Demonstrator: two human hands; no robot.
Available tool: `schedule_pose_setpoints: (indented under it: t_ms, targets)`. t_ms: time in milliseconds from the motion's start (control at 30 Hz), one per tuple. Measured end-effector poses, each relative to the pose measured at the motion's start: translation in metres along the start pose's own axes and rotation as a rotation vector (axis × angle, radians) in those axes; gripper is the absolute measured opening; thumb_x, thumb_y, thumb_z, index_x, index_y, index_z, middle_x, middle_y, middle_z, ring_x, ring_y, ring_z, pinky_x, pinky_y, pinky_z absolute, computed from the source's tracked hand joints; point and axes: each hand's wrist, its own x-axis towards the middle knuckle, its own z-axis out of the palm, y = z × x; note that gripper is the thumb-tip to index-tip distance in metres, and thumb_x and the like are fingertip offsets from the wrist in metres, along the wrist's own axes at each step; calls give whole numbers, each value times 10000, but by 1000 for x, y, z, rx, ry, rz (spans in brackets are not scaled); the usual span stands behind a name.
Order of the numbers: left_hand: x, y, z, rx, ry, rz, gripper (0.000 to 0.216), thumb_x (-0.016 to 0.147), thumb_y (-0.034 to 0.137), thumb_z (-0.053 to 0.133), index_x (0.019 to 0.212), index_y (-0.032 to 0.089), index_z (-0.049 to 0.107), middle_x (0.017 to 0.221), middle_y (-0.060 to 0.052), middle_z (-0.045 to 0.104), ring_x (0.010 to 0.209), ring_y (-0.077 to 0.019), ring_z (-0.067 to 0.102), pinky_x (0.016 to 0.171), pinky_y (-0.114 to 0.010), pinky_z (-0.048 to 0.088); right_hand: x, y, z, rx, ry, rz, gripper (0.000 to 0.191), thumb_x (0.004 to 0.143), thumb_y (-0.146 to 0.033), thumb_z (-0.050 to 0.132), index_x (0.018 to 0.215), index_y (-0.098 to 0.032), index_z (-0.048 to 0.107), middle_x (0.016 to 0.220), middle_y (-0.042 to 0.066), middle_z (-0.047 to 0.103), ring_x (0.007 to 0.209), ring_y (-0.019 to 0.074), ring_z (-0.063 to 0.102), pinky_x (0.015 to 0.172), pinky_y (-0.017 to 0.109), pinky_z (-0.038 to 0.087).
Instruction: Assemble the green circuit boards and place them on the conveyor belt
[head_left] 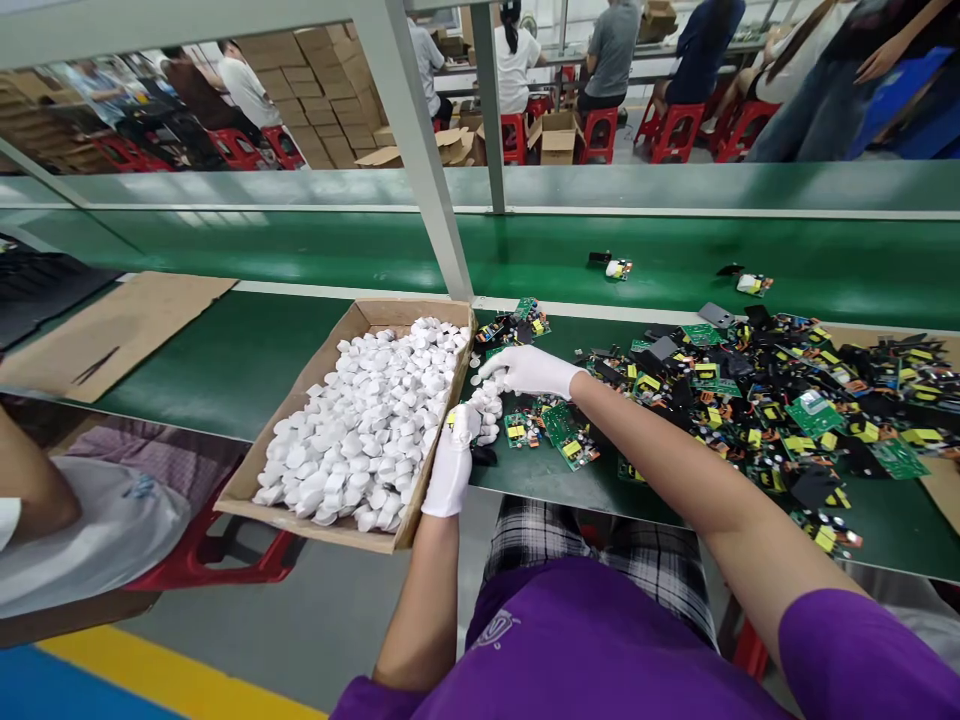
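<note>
Board (453,416), partly hidden, sits in the left hand (450,474), fingers closed around it, beside the box (315,531); probably light and stiff, its small parts fragile, so best held by the edges. Right hand (534,370) half-curls at loose white pieces (489,412); whether it grips one, I cannot tell
</note>
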Motion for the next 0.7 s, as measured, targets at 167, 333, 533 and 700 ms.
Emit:
schedule_pose_setpoints:
  t_ms: [167, 333, 533, 700]
  targets:
    - [0, -1, 1, 51, -15, 51, 456, 746, 612, 709, 712, 177, 576, 642, 7, 566, 587, -121, 538, 556, -242, 483, 1, -5, 4, -143, -39, -48, 492, 687, 20, 618, 1142, -135, 726, 1101, 100, 742, 976, 213, 676, 842, 260, 479]
    - [-4, 5, 7, 67, -8, 62, 444, 741, 607, 713, 727, 181, 589, 642, 4, 568, 592, -125, 541, 552, -247, 488, 7, -8, 6, -174, -38, -19, 309, 715, -61, 660, 993, -130, 776, 990, 110, 761, 942, 243, 685, 808, 267, 465]
    - [-11, 14, 13, 101, -20, 108, 445, 734, 614, 715, 675, 196, 571, 614, 23, 537, 567, -120, 503, 559, -252, 502, 5, 3, -4, 24, -22, 19, 346, 678, 9, 626, 939, -163, 773, 979, 40, 774, 915, 186, 691, 787, 230, 497]
    - [-12, 13, 10, 112, 10, 130, 372, 775, 542, 711, 698, 196, 600, 659, 6, 577, 627, -138, 550, 628, -262, 512, -6, 15, -18, 292, 31, 83, 334, 751, -33, 563, 1042, -121, 701, 985, 87, 767, 789, 152, 709, 643, 222, 558]
